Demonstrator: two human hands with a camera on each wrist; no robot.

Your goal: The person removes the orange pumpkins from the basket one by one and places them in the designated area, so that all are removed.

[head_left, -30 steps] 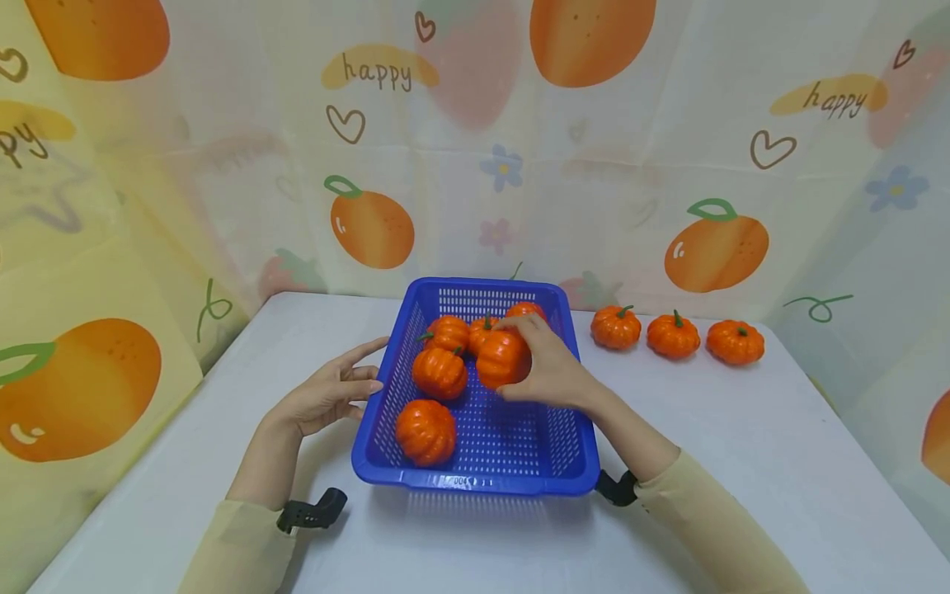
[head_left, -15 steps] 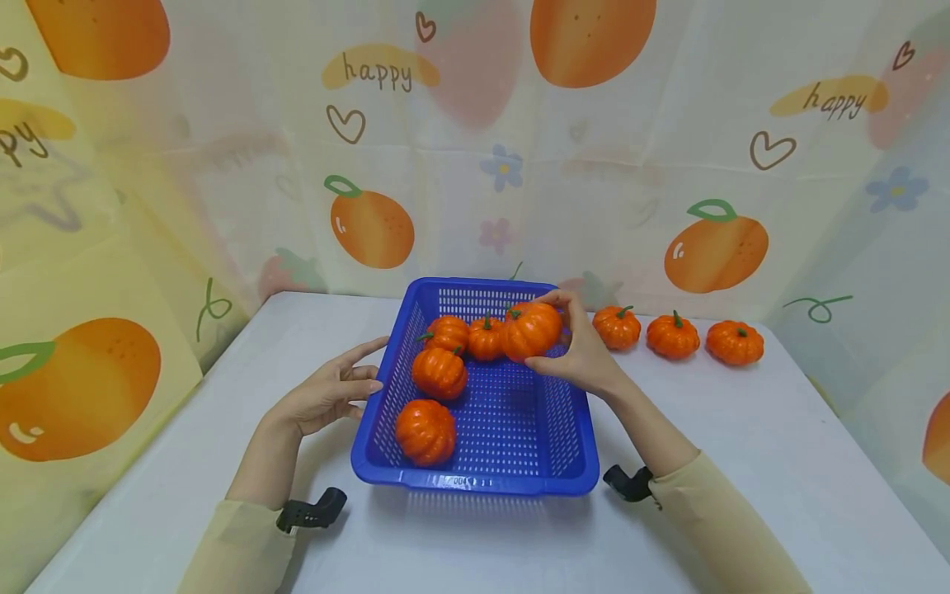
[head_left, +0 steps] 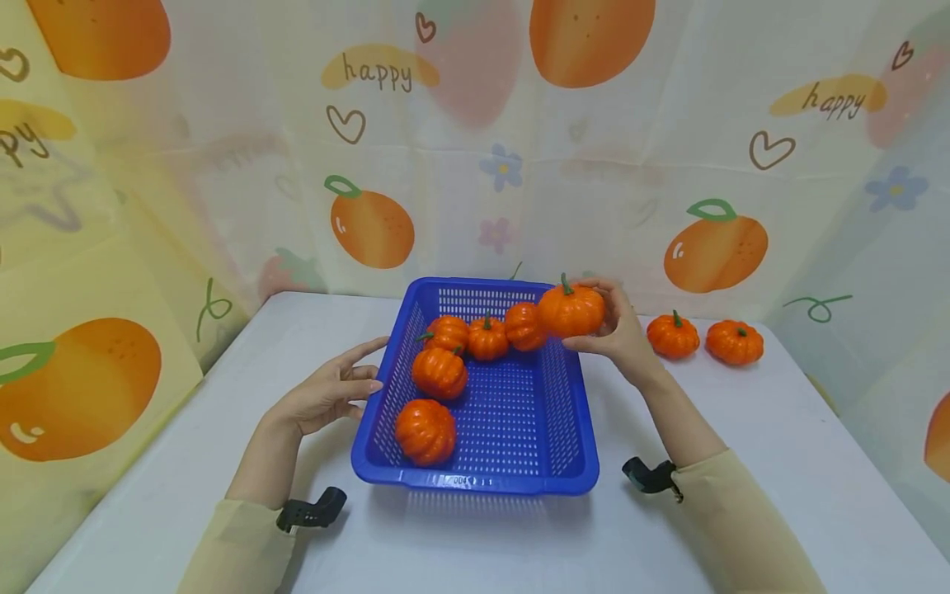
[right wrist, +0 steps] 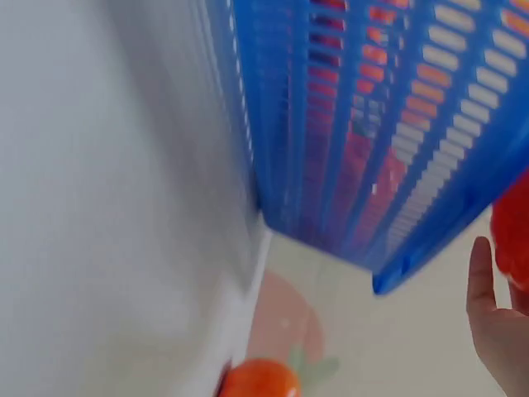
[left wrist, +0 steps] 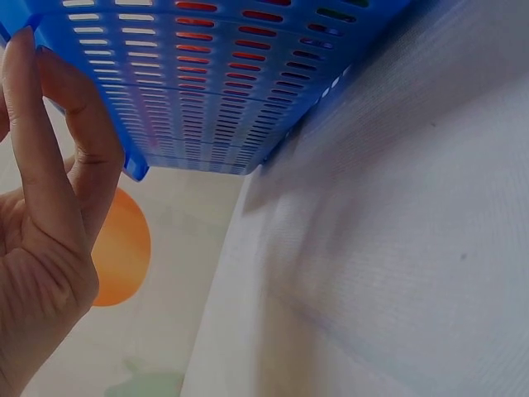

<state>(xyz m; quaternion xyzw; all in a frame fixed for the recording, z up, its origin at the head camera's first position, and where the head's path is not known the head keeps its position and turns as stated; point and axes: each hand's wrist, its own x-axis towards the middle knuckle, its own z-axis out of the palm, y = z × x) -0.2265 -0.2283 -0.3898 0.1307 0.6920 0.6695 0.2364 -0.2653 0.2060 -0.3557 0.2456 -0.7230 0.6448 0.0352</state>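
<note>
My right hand (head_left: 619, 334) grips a small orange pumpkin (head_left: 571, 311) with a green stem, raised over the right rim of the blue plastic basket (head_left: 475, 483). In the right wrist view, only part of that pumpkin (right wrist: 514, 231) shows at the edge. My left hand (head_left: 326, 394) touches the basket's left rim, its fingers loosely extended; the left wrist view shows the fingers (left wrist: 41, 157) against the slotted wall. Several pumpkins lie inside: one at the near left (head_left: 425, 433), the others along the left and far sides.
Two more pumpkins stand on the white table to the right, one nearer the basket (head_left: 673, 337) and one farther right (head_left: 735, 342). A fruit-printed cloth (head_left: 460, 206) hangs behind the table. A black wrist mount sits at each sleeve.
My right hand has carried the pumpkin from inside the basket up and right to above its right rim. It now hides the leftmost table pumpkin. The left hand has stayed still.
</note>
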